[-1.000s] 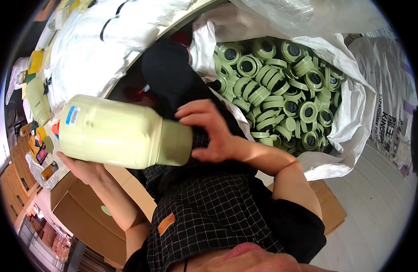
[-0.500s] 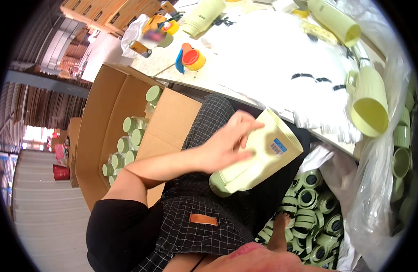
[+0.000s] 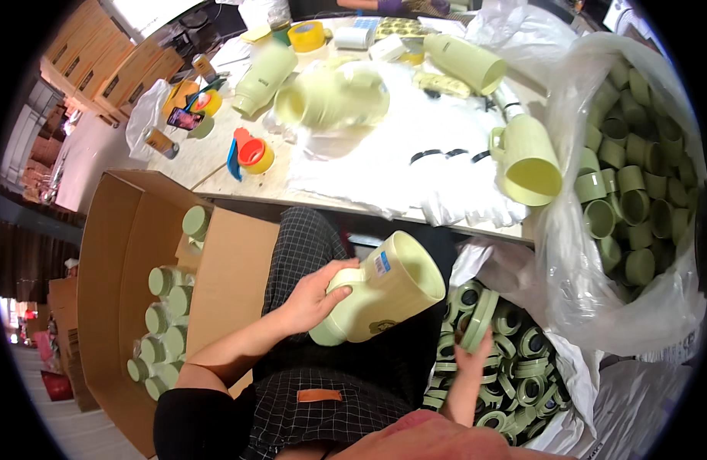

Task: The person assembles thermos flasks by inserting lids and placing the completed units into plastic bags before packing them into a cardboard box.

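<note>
Left hand on a jug, right hand on a green ring

The left hand (image 3: 316,300) is wrapped around the handle side of a pale green jug (image 3: 392,299), its thumb lying along the near side. The jug is held up over the person's lap, tilted, with its wide open end toward the upper right and a darker green cap (image 3: 328,330) at the lower left. A small blue-and-white sticker (image 3: 382,263) sits near the open rim.

The right hand (image 3: 471,359) grasps a green ring (image 3: 480,318) by its lower part, with some fingers hidden. It is held over a white sack (image 3: 587,379) filled with similar rings (image 3: 514,383) that have dark centres; whether the held ring touches those beneath, I cannot tell. The jug and the held ring are near each other but apart.

To the left stands an open cardboard box (image 3: 119,261) containing bottles with green lids (image 3: 156,317). Ahead is a table (image 3: 269,186) partly covered by white sheets (image 3: 353,170). Another pale green jug lies at its right side, the second jug (image 3: 531,157) turning its open mouth toward the person. Farther left on the table are a phone (image 3: 185,118) and a yellow tape roll (image 3: 306,37). On the right, a clear plastic bag (image 3: 572,268) holds many green cups (image 3: 633,205).
</note>
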The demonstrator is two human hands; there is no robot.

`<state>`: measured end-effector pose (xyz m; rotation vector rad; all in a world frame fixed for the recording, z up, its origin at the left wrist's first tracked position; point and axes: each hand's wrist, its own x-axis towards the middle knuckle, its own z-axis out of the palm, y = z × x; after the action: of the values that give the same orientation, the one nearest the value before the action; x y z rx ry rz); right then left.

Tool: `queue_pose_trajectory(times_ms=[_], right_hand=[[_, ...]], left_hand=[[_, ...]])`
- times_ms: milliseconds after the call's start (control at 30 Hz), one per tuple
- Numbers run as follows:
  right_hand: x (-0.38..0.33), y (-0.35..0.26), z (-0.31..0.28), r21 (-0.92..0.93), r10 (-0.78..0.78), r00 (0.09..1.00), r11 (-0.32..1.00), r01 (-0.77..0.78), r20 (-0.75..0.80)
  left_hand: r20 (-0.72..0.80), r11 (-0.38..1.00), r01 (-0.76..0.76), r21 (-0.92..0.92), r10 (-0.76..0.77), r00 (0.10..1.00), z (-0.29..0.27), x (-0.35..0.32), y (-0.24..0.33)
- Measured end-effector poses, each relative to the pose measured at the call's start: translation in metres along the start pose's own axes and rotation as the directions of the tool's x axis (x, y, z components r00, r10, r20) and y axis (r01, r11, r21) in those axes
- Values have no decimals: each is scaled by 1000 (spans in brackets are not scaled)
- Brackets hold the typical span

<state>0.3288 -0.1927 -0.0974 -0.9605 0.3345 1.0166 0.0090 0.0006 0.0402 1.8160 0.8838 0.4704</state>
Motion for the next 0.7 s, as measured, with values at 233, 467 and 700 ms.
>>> queue_pose_trajectory(times_ms=[233, 467, 700], right_hand=[[-32, 34, 57, -735, -606, 539, -117, 668, 586], [-23, 28, 55, -731, -483, 779, 346, 588, 399], [-104, -20, 186, -177, 4, 180, -171, 969, 984]], left_hand=[[-39, 994, 40, -105, -44, 998, -22, -16, -2], [16, 991, -49, -124, 51, 999, -18, -19, -13], [197, 975, -114, -193, 152, 969, -15, -16, -5]])
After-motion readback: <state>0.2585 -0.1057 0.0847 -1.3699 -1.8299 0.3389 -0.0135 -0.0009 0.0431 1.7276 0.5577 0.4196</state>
